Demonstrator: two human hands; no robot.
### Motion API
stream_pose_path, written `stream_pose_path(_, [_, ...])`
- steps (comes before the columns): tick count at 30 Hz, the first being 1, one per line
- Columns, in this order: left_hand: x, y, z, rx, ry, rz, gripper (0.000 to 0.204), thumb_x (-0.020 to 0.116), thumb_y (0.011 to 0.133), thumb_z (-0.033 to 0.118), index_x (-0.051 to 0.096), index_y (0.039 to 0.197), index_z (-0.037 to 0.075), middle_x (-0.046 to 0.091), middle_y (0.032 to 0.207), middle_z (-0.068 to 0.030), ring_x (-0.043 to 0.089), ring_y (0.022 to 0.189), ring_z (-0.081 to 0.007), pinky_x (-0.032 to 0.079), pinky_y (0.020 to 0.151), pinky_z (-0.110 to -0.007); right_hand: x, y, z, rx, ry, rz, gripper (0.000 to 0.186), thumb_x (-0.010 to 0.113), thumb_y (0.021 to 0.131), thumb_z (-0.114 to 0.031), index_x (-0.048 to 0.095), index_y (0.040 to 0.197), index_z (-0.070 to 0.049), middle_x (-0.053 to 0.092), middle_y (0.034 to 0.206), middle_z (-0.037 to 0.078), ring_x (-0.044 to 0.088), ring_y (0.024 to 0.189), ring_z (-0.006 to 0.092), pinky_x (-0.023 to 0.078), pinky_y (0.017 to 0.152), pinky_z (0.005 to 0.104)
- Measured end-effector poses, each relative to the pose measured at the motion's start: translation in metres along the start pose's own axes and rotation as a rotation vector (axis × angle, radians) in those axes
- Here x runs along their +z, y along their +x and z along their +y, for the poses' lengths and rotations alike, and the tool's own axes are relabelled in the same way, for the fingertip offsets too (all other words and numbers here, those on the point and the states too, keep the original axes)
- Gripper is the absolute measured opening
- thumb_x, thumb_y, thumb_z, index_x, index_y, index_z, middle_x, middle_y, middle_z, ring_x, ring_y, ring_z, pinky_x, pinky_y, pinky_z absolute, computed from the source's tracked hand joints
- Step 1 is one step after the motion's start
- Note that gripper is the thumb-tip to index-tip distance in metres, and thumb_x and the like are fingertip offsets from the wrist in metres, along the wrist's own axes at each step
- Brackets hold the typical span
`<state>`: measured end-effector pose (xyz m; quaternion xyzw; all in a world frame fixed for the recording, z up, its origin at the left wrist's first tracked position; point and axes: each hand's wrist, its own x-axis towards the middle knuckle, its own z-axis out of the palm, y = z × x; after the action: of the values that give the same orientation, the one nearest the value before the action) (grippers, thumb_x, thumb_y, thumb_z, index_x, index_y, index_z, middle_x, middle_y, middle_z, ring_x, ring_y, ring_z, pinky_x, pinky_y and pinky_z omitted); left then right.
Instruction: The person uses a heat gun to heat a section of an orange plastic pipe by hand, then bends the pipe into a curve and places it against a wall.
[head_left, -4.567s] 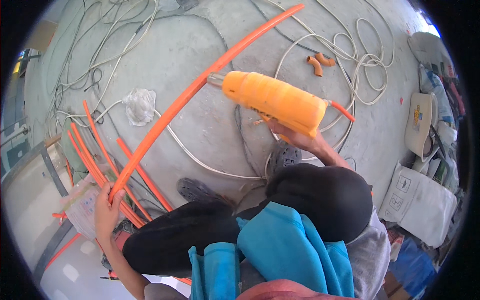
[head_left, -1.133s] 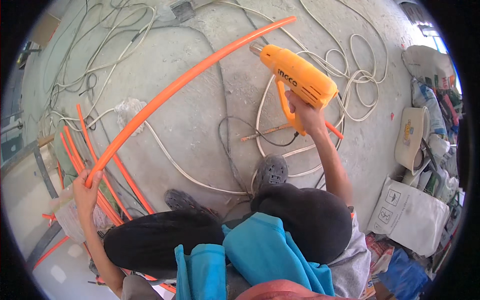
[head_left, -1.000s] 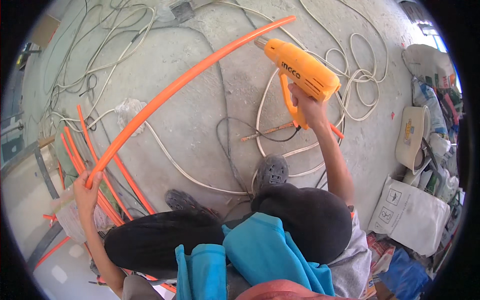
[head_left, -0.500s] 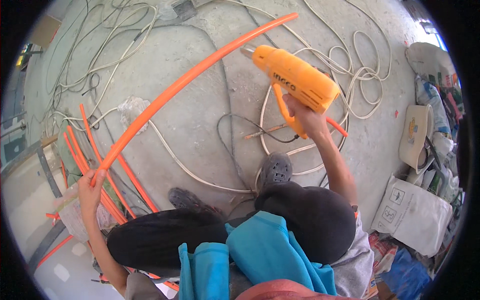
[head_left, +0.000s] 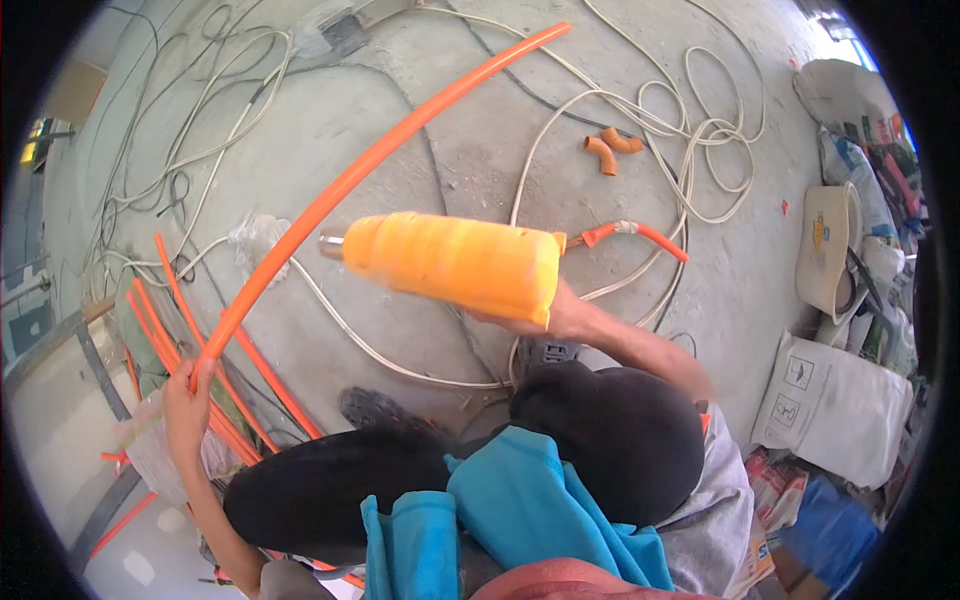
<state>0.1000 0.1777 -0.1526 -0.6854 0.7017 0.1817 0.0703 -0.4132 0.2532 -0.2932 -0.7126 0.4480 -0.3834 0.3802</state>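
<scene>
My left hand (head_left: 188, 392) is closed round the near end of a long orange pipe (head_left: 352, 172). The pipe rises away to the upper right in a slight curve, its far end above the floor. In my right hand (head_left: 560, 312) is a yellow heat gun (head_left: 455, 262), its metal nozzle turned left toward the pipe with a gap between them. The gun's body hides its handle and most of my right fingers. The gun is somewhat blurred.
More orange pipes (head_left: 270, 380) lie at the left beside my leg. White cable (head_left: 730, 130) loops over the concrete floor. Two orange elbow fittings (head_left: 604, 155) lie beyond the gun. Along the right stand a cream bucket (head_left: 828, 250) and a white bag (head_left: 835, 410).
The heat gun has swung left and nearer to me, its nozzle now lower along the pipe. The two elbow fittings have come into sight. The left hand still grips the pipe.
</scene>
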Motion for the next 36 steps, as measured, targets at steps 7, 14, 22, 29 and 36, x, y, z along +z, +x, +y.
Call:
stream_pose_path(7, [0.002,-0.002,0.013,-0.022,-0.185,0.019,0.041,0.072,0.097,0.039,0.062,0.090,0.000,0.048,0.071,-0.0020,0.042,0.067,-0.0133,0.039,0.062,-0.033,-0.004,0.010,-0.001,-0.007,0.035,0.107,0.039,0.079,0.084,-0.020,0.067,0.118,-0.004,0.069,0.117,0.013,0.064,0.111,0.0346,0.050,0.099,0.0459])
stream_pose_path(14, [0.005,-0.001,0.009,-0.020,-0.244,0.060,0.032,0.082,0.090,0.029,0.065,0.090,0.001,0.052,0.069,0.0017,0.044,0.066,-0.0093,0.039,0.061,-0.028,-0.025,0.011,-0.006,0.300,0.224,0.249,0.034,0.077,0.091,-0.011,0.067,0.123,-0.003,0.073,0.108,0.005,0.068,0.093,0.0142,0.057,0.080,0.0318])
stream_pose_path(22, [0.006,0.001,0.004,-0.043,-0.250,0.063,0.031,0.083,0.089,0.028,0.066,0.087,0.001,0.053,0.069,0.0026,0.044,0.066,-0.0080,0.039,0.060,-0.027,-0.050,0.007,0.013,0.547,0.298,0.435,0.017,0.076,0.091,-0.011,0.068,0.104,-0.003,0.065,0.079,0.000,0.058,0.064,0.0078,0.047,0.056,0.0270])
stream_pose_path(29, [0.000,-0.002,0.012,-0.069,-0.268,0.030,0.026,0.083,0.089,0.023,0.068,0.088,0.002,0.056,0.071,0.0040,0.047,0.067,-0.0063,0.040,0.062,-0.025,-0.067,0.005,0.038,0.664,0.309,0.541,0.008,0.072,0.092,-0.009,0.067,0.087,-0.006,0.060,0.068,-0.002,0.055,0.058,0.0076,0.044,0.054,0.0267])
stream_pose_path(36, [0.003,0.000,0.007,-0.045,-0.346,0.025,0.024,0.082,0.090,0.021,0.069,0.089,0.002,0.059,0.073,0.0050,0.047,0.066,-0.0046,0.039,0.061,-0.024,-0.085,0.012,0.063,0.655,0.339,0.603,0.006,0.072,0.093,-0.008,0.066,0.092,-0.006,0.058,0.068,-0.001,0.053,0.056,0.0080,0.042,0.052,0.0255])
